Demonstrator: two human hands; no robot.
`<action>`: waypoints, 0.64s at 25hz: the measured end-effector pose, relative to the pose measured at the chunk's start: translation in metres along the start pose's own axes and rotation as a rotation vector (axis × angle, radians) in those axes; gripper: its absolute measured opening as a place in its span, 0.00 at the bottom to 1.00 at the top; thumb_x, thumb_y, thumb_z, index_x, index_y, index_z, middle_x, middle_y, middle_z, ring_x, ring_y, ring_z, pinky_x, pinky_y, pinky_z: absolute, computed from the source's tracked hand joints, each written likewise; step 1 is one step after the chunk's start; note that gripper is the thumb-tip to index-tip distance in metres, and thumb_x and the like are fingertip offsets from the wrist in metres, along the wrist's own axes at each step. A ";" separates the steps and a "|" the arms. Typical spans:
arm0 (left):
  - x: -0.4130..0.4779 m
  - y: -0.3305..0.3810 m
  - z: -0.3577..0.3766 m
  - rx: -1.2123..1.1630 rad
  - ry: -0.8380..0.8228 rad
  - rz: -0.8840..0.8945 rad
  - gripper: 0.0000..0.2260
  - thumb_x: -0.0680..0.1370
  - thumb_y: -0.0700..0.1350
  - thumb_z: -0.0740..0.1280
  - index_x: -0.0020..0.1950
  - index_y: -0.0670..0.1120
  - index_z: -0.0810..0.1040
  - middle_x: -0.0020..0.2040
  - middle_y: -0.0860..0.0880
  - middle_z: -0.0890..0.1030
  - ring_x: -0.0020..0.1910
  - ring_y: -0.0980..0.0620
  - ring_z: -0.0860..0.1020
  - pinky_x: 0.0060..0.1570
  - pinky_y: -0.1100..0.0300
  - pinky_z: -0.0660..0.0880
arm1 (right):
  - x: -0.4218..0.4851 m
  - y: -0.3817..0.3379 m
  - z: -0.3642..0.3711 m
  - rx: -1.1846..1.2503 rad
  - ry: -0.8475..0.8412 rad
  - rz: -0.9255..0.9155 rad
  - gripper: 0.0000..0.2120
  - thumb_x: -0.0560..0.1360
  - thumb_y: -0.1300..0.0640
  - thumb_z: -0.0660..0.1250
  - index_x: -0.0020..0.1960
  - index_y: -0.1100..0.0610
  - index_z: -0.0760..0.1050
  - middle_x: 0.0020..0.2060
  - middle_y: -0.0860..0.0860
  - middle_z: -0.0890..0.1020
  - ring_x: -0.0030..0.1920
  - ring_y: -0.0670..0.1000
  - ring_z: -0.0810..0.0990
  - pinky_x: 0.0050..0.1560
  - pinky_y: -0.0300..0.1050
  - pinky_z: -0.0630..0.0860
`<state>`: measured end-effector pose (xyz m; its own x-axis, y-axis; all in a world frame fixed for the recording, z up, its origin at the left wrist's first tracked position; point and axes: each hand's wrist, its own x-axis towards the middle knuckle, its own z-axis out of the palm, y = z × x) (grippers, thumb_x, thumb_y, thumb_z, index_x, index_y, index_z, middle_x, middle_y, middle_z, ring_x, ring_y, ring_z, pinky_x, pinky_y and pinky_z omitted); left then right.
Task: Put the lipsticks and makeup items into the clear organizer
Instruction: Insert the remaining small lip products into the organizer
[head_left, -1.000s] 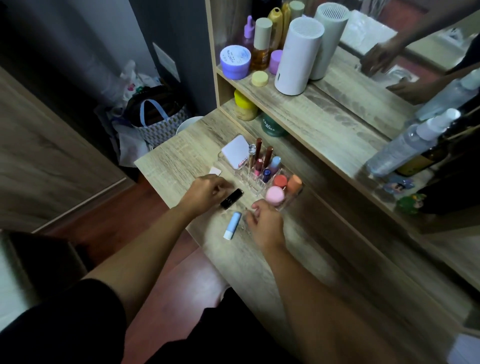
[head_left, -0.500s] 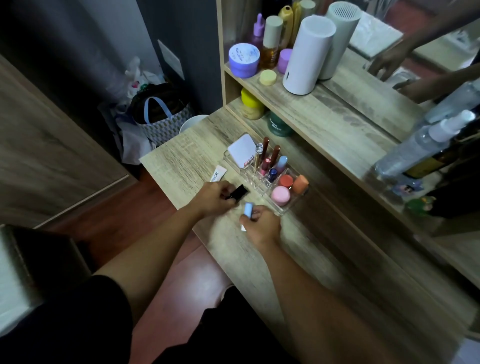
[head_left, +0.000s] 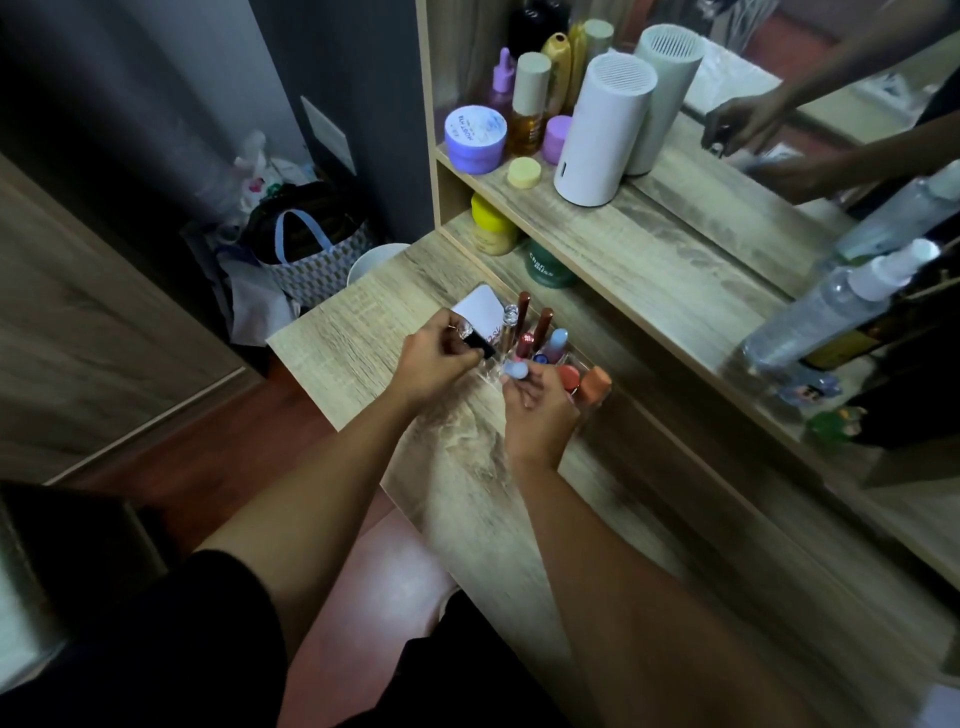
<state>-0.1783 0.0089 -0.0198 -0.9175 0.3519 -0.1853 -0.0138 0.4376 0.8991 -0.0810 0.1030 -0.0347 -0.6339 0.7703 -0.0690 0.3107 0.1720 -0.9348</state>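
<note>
The clear organizer (head_left: 574, 357) stands on the wooden desk (head_left: 363, 332) and holds several upright lipsticks, a white compact (head_left: 480, 312), a red jar and an orange sponge (head_left: 594, 383). My left hand (head_left: 439, 358) grips a black lipstick (head_left: 477, 343) and holds it over the organizer's left end. My right hand (head_left: 535, 400) grips a light blue tube (head_left: 516, 370) at the organizer's front edge. Both hands hide the front compartments.
A shelf above the desk carries a tall white cylinder (head_left: 602, 130), a purple jar (head_left: 475, 137) and several bottles. A mirror (head_left: 779, 104) stands behind. A spray bottle (head_left: 831, 306) lies at right. A patterned bag (head_left: 311, 254) sits on the floor at left.
Both hands have lifted their items off the desk and moved up to the organizer. The black lipstick and the blue tube lay on the desk a second ago.
</note>
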 end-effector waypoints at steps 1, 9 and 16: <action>0.002 -0.002 0.002 0.003 0.000 -0.003 0.12 0.69 0.41 0.73 0.46 0.50 0.73 0.39 0.45 0.83 0.37 0.53 0.79 0.40 0.67 0.74 | 0.002 0.001 0.003 0.013 0.000 0.013 0.11 0.70 0.66 0.71 0.52 0.59 0.79 0.45 0.58 0.84 0.45 0.50 0.84 0.49 0.40 0.80; 0.012 -0.015 0.002 0.196 -0.063 0.073 0.14 0.71 0.43 0.72 0.53 0.48 0.72 0.37 0.48 0.82 0.37 0.51 0.78 0.34 0.77 0.67 | 0.004 0.008 0.017 -0.037 -0.009 -0.035 0.14 0.72 0.68 0.69 0.57 0.62 0.78 0.51 0.60 0.82 0.48 0.55 0.83 0.52 0.49 0.81; 0.015 -0.012 0.010 0.351 -0.086 0.139 0.15 0.70 0.41 0.73 0.56 0.43 0.77 0.48 0.41 0.84 0.42 0.51 0.79 0.43 0.68 0.70 | 0.007 0.008 0.022 -0.100 -0.035 -0.011 0.15 0.74 0.65 0.67 0.60 0.61 0.77 0.54 0.60 0.81 0.52 0.56 0.82 0.55 0.53 0.80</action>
<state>-0.1880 0.0176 -0.0377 -0.8642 0.4894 -0.1170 0.2592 0.6323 0.7301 -0.0985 0.0963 -0.0501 -0.6614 0.7465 -0.0723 0.3716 0.2425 -0.8961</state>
